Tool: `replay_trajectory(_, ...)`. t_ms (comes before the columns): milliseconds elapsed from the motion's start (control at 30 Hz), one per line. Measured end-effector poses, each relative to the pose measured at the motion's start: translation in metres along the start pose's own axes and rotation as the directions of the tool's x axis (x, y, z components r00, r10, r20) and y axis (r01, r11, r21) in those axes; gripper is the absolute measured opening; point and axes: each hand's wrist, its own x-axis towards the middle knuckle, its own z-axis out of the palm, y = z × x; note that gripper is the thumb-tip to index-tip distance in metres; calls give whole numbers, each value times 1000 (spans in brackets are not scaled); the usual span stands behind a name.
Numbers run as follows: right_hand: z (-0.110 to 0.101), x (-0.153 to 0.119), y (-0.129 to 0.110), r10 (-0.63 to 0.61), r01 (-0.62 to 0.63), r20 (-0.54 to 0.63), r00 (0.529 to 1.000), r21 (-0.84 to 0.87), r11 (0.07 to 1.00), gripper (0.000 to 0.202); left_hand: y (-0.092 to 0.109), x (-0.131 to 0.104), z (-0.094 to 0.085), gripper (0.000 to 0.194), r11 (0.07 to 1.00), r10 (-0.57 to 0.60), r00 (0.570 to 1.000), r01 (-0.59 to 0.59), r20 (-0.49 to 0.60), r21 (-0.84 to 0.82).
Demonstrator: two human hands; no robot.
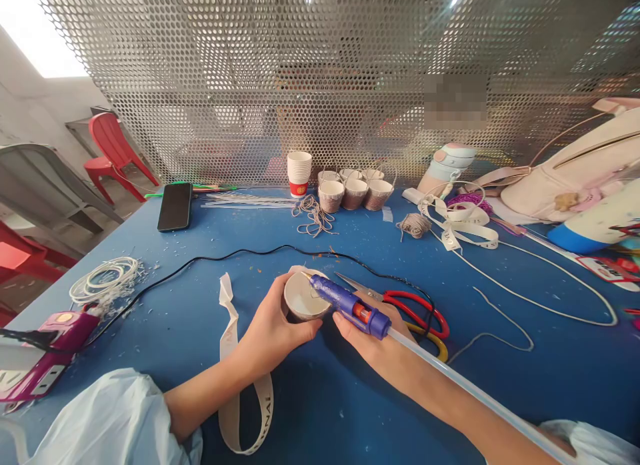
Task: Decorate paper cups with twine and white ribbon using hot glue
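My left hand (277, 321) is wrapped round a paper cup (306, 307) with a pale inside, tilted so its mouth faces me. In my right hand (370, 331) is a blue hot glue gun (345, 303), a long clear glue stick (465, 385) running out of its back. Its nozzle is at the cup's rim; whether it touches cannot be told. Beneath my left wrist a printed white ribbon (229, 345) curls on the table. Scissors with red handles (417, 308) lie beside my right hand, and a yellow handle loop (435, 345) shows below them.
Behind stand stacked paper cups (299, 171), several small twine-covered buckets (354, 193) and loose twine (314, 217). A black cord (225, 255) crosses the blue table from a purple power strip (55, 348). A phone (175, 207) lies left; a bottle (447, 168) and bag (565, 165) stand right.
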Motion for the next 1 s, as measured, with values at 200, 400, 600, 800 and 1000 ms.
replay_trajectory(200, 1, -2, 3, -22, 23, 38, 999, -23, 999, 20, -1, 1, -1, 54, 999, -42, 999, 42, -2, -22)
replay_trajectory(400, 3, -4, 4, -23, 27, 50, 998, -69, 997, 17, 1, -1, 0, 56, 1000, 4, 1000, -4, -2, 12)
replay_trajectory(600, 5, -5, 7, -47, 49, 20, 999, -100, 994, 17, -2, -1, -1, 55, 998, 11, 1000, -10, -10, 68)
replay_trajectory(800, 6, -6, 5, -30, 35, 63, 998, -81, 996, 22, -2, -3, 1, 58, 998, 9, 1000, -9, -10, 56)
replay_trajectory(1000, 8, -4, 9, -93, 92, 1, 996, -87, 992, 20, -5, -2, 0, 56, 999, 5, 1000, -5, 0, 45)
